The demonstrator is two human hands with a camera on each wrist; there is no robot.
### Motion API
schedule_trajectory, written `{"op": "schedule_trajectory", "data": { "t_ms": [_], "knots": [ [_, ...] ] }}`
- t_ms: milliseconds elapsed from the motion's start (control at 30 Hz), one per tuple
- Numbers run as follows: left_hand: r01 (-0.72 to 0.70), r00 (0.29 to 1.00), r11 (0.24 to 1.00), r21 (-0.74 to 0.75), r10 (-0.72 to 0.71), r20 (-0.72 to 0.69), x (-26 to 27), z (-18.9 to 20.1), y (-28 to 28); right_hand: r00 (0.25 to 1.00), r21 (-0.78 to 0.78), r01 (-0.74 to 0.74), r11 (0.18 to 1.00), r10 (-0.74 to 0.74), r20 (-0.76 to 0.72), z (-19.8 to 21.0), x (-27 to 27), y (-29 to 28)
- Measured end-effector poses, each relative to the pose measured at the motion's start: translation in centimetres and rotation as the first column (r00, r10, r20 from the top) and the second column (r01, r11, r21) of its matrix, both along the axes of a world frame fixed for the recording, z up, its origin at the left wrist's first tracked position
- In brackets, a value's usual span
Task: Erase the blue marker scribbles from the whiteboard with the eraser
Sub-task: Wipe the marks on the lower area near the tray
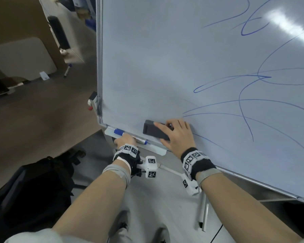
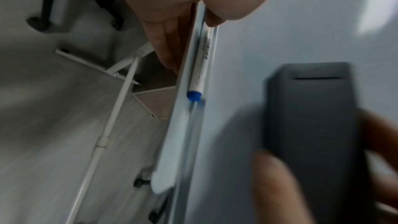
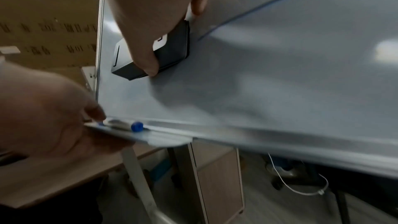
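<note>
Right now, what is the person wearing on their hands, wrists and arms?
Both hands, the left hand and the right hand, are bare, with no gloves. Each wrist carries a black band ringed with white tiles printed with black square-code markers. A white camera block with the same markers hangs under each wrist. Grey straps wrap both forearms, which are otherwise bare; pale sleeves show near the elbows.

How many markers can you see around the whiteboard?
2. One blue-capped marker lies on the tray under the left hand; another marker lies on the desk far left. Others may be hidden.
</note>
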State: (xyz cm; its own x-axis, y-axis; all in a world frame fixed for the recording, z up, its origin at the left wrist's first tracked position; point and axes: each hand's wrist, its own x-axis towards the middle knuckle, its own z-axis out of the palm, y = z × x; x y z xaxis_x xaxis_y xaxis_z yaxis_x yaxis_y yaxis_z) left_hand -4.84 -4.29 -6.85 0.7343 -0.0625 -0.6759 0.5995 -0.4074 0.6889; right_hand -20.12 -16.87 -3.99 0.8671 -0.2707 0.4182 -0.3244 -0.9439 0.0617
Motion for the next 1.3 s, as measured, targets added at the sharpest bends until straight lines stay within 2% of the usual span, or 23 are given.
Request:
{"op": "schedule_trajectory", "data": {
  "t_ms": [33,67,133,200,267,333,400,467,533,567,600,633,700,800,867,900,967,1067,1133,1233,1300],
  "knots": [
    [0.049,0.999,0.998,0.029,-0.049,0.013,-0.4,0.6,-0.3,1.0,-0.008,0.002,1.0,-0.002,-0.01,-0.6,-0.4,0.2],
    [0.148,0.985,0.984,0.097,-0.155,0.074,-0.9,1.1,-0.3,1.0,-0.025,0.007,1.0,-0.007,-0.007,-0.8,-0.5,0.2],
    [0.313,0.935,0.922,0.228,-0.341,0.099,-1.5,1.8,-0.4,0.998,-0.054,0.043,0.998,-0.04,0.048,0.5,-0.4,0.0],
    [0.366,0.913,0.884,0.292,-0.401,0.068,-1.3,1.0,-0.8,0.968,-0.033,0.147,0.989,-0.137,0.209,3.4,0.1,-0.7],
    [0.374,0.899,0.857,0.355,-0.43,0.09,-1.6,0.7,-1.2,0.881,-0.006,0.274,0.962,-0.248,0.403,6.3,0.3,-1.8],
    [0.385,0.886,0.845,0.373,-0.451,0.108,-1.6,0.6,-1.1,0.828,-0.012,0.328,0.945,-0.281,0.485,7.6,-0.3,-2.8],
    [0.39,0.88,0.847,0.362,-0.458,0.123,-2.1,1.0,-1.1,0.875,-0.029,0.291,0.956,-0.254,0.413,6.4,-1.4,-2.9],
    [0.371,0.877,0.853,0.369,-0.452,0.162,-2.3,0.7,-1.0,0.95,-0.038,0.212,0.976,-0.197,0.241,3.5,-2.9,-2.3],
    [0.282,0.934,0.901,0.33,-0.336,0.118,-2.4,0.7,-1.4,0.978,-0.041,0.176,0.983,-0.17,0.121,0.8,-4.2,-1.6],
    [0.272,0.943,0.913,0.304,-0.315,0.103,-2.9,0.8,-1.6,0.978,-0.031,0.181,0.983,-0.177,0.11,0.4,-4.6,-1.5],
    [0.263,0.943,0.915,0.306,-0.31,0.117,-2.8,0.4,-1.8,0.973,-0.014,0.196,0.98,-0.193,0.128,0.6,-4.8,-1.6],
    [0.204,0.964,0.937,0.285,-0.243,0.108,-2.9,0.3,-2.2,0.962,0.002,0.221,0.975,-0.218,0.163,1.4,-4.8,-2.0],
    [-0.009,0.998,0.976,0.217,-0.004,0.059,-3.4,0.0,-2.7,0.925,0.018,0.274,0.962,-0.268,0.27,3.9,-4.7,-2.9],
    [-0.2,0.979,0.978,0.054,0.202,-0.025,-5.4,-0.4,-2.9,0.867,0.008,0.313,0.95,-0.289,0.405,7.0,-5.1,-4.2],
    [-0.255,0.964,0.967,-0.013,0.253,-0.087,-6.8,-0.1,-3.0,0.85,-0.004,0.307,0.952,-0.273,0.45,7.3,-5.7,-4.4],
    [-0.227,0.97,0.974,-0.015,0.224,-0.091,-7.4,-0.3,-3.1,0.856,-0.001,0.289,0.957,-0.259,0.447,6.9,-6.0,-4.3],
    [-0.079,0.993,0.997,-0.018,0.077,-0.094,-8.0,-1.2,-3.4,0.904,-0.001,0.236,0.972,-0.219,0.366,5.1,-6.9,-3.6],
    [0.194,0.977,0.981,0.007,-0.193,-0.093,-8.9,-3.5,-3.0,0.982,-0.033,0.15,0.988,-0.145,0.121,1.3,-8.5,-2.7],
    [0.233,0.968,0.972,0.04,-0.228,-0.11,-9.0,-5.0,-2.7,0.989,-0.031,0.14,0.99,-0.139,0.049,-0.4,-9.6,-2.6],
    [0.204,0.972,0.979,-0.002,-0.202,-0.117,-9.9,-4.4,-3.0,0.984,-0.024,0.158,0.987,-0.155,0.084,0.1,-10.4,-3.1],
    [0.32,0.947,0.946,0.054,-0.319,-0.033,-10.4,-2.8,-3.3,0.955,-0.01,0.228,0.974,-0.221,0.197,2.6,-9.9,-3.8]
  ]
}}
